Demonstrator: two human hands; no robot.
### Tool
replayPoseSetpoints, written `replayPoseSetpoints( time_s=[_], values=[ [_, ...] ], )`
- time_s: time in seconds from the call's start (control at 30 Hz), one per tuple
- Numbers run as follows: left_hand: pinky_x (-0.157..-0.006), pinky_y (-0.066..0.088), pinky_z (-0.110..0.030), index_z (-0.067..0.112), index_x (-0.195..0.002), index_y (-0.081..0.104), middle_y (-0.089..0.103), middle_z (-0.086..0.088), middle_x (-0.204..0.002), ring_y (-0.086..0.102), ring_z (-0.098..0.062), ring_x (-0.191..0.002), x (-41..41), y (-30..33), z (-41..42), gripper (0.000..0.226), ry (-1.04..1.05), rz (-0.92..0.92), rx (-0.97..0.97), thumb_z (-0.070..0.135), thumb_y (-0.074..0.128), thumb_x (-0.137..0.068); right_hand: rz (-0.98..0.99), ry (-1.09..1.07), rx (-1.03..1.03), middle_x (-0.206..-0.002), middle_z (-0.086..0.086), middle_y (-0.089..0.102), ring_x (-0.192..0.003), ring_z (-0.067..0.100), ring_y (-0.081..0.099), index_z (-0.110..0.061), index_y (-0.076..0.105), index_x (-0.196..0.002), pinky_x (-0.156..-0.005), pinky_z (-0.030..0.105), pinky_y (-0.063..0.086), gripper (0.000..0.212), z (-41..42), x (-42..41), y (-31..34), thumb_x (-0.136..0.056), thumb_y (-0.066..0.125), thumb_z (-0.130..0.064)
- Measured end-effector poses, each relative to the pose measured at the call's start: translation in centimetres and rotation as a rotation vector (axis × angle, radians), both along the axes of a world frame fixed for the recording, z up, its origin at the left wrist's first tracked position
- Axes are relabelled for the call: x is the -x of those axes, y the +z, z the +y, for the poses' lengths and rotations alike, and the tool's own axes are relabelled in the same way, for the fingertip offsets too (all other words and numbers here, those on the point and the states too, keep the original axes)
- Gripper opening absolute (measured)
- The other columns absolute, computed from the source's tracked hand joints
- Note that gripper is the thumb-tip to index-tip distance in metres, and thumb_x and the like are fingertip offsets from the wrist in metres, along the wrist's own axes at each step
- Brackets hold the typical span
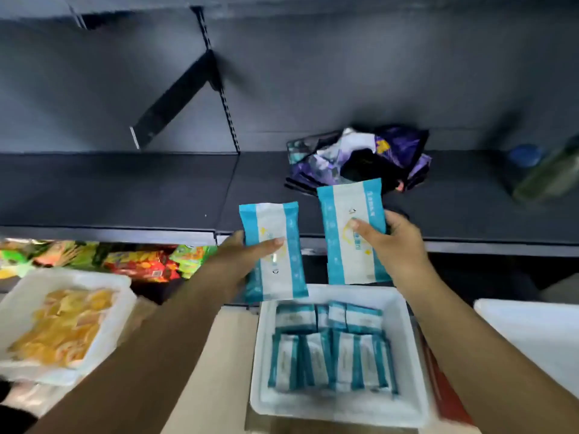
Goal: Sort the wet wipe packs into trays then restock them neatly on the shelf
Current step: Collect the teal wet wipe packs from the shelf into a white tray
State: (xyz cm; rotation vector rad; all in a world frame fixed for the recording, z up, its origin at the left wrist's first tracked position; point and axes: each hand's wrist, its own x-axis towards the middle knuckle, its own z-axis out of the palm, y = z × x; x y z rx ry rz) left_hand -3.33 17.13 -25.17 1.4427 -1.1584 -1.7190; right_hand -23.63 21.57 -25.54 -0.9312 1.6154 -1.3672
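fingers first: the left hand (241, 258) pinches one blue pack (272, 249), thumb across its face and the other fingers hidden behind it; the right hand (396, 242) grips a second pack (352, 230) the same way, thumb on the front. both packs stand upright in the air, apart from each other, above the far rim of the white tray (407, 355) and in front of the dark shelf (125, 189). more packs (332, 352) lie in rows in that tray.

risk, as i judge it: these are thumb pinches on slick film, so a pack could slide out and drop between the shelf lip and the tray. the right pack is near the crumpled purple bag (360, 158) on the shelf; pushing straight in would likely hit it and leave the pack crooked. a green bottle (548, 173) lies further right.

room: the shelf left of the bag looks open, with only the slotted upright (219, 89) and bracket (175, 98) behind. the lip runs just beyond the knuckles. a tray of yellow packs (65, 327) sits well to the left.
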Motion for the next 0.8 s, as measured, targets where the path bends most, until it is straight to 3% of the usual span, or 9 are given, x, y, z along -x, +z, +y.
replayPoseSetpoints(
  time_s=[0.1,0.23,0.3,0.37,0.47,0.6,0.7,0.8],
  values=[
    [-0.077,0.054,-0.032,0.014,-0.093,0.060,0.069,0.000,-0.086,0.066,-0.012,-0.072,0.6,-7.4,1.2,0.020,-0.043,-0.008,-0.095,-0.003,0.055,-0.087,0.041,-0.035,-0.177,-0.077,-0.006,0.063,-0.069,0.011,0.059,-0.019,0.062,-0.084,-0.070,0.027,0.049,0.009,1.6,0.8,-7.4,-0.082,0.069,-0.013],
    [-0.093,0.046,-0.049,0.006,-0.102,0.061,0.068,-0.015,-0.098,0.064,-0.031,-0.089,1.2,-18.9,2.8,0.024,0.001,-0.040,-0.293,-0.001,0.064,-0.079,0.122,-0.012,-0.435,-0.071,-0.006,0.059,-0.064,0.005,0.054,-0.017,0.060,-0.083,-0.053,0.009,0.042,0.007,4.1,1.8,-18.4,-0.083,0.068,-0.017],
    [-0.098,0.042,-0.053,0.003,-0.108,0.060,0.064,-0.022,-0.110,0.060,-0.038,-0.102,1.6,-24.4,3.7,0.036,0.045,-0.083,-0.395,0.008,0.070,-0.074,0.156,0.023,-0.581,-0.072,-0.001,0.059,-0.064,0.009,0.053,-0.013,0.062,-0.086,-0.053,0.014,0.041,0.010,5.6,2.2,-23.9,-0.084,0.067,-0.021],
    [-0.100,0.042,-0.050,0.007,-0.101,0.062,0.065,-0.019,-0.108,0.059,-0.036,-0.104,2.3,-30.1,5.0,0.020,0.092,-0.109,-0.465,0.003,0.066,-0.082,0.182,0.023,-0.709,-0.077,0.006,0.062,-0.071,0.019,0.057,-0.008,0.064,-0.087,-0.063,0.027,0.042,0.017,6.9,2.4,-29.3,-0.083,0.068,-0.024],
    [-0.092,0.045,-0.045,0.012,-0.084,0.063,0.065,-0.011,-0.089,0.060,-0.029,-0.093,3.5,-36.8,6.5,0.010,0.089,-0.170,-0.511,0.002,0.064,-0.083,0.177,-0.019,-0.816,-0.079,0.011,0.063,-0.079,0.028,0.059,-0.004,0.066,-0.085,-0.070,0.033,0.043,0.019,8.3,2.6,-35.2,-0.081,0.070,-0.022],
    [-0.079,0.045,-0.035,0.010,-0.085,0.060,0.063,-0.012,-0.090,0.058,-0.026,-0.088,6.0,-42.8,7.6,0.010,0.002,-0.277,-0.468,0.008,0.069,-0.080,0.196,-0.047,-0.889,-0.067,0.000,0.056,-0.071,0.020,0.053,-0.011,0.058,-0.073,-0.057,0.026,0.038,0.018,8.9,3.1,-40.8,-0.082,0.069,-0.022],
    [-0.076,0.049,-0.035,0.022,-0.072,0.051,0.059,0.000,-0.074,0.061,-0.026,-0.083,8.1,-45.0,8.2,0.021,-0.120,-0.423,-0.369,0.016,0.071,-0.078,0.234,-0.037,-0.923,-0.078,0.002,0.059,-0.077,0.020,0.055,-0.007,0.060,-0.090,-0.060,0.024,0.038,0.024,9.0,3.3,-43.5,-0.084,0.067,-0.029],
    [-0.066,0.046,-0.029,0.020,-0.083,0.047,0.054,0.006,-0.071,0.057,-0.021,-0.075,9.0,-45.5,8.8,0.024,-0.170,-0.562,-0.276,0.024,0.070,-0.078,0.320,-0.034,-0.950,-0.087,0.001,0.057,-0.080,0.017,0.051,-0.008,0.057,-0.096,-0.065,0.022,0.035,0.026,9.2,3.4,-44.6,-0.086,0.063,-0.032]
  ],
)
